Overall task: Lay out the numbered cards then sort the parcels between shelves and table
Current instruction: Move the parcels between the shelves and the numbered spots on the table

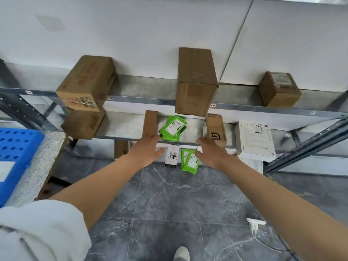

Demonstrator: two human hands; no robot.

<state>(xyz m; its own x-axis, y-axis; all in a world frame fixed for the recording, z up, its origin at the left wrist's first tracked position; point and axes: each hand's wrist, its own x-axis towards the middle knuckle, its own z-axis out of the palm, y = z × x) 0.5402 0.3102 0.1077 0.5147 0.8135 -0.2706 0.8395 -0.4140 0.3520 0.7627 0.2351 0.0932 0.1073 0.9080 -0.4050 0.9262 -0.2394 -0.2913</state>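
Left fingers (150,138) are straight and loosely spread, holding nothing, with their tips at the front edge of the middle shelf (188,143), right below the narrow brown box (150,123). I cannot tell whether they touch it. The thumb of that left hand (148,149) points across toward the white barcoded parcel (171,156) on the shelf below.

Right fingers (202,141) are straight too, with nothing in them, and lie over the same shelf edge just in front of the SF box (215,129). The right hand (211,153) hovers palm down, its thumb near the lower green pouch (189,162).

Between the two hands, the green pouches (173,128) lie stacked on the middle shelf, label up. To the right of the SF box sits a flat white parcel (254,140) that overhangs the shelf edge. At the left end of that level there's a brown carton (84,124).

On the top shelf (150,100) stand three cardboard boxes: a wide carton (86,83) on the left, a tall carton (195,81) in the middle and a small carton (278,89) on the right.

On the left, a blue perforated crate (15,147) rests on the speckled desk (37,166). Both bare forearms stretch out over the grey marbled floor (178,204), a white sleeve (37,232) shows at lower left, and a white power strip (255,223) lies on the floor to the right.
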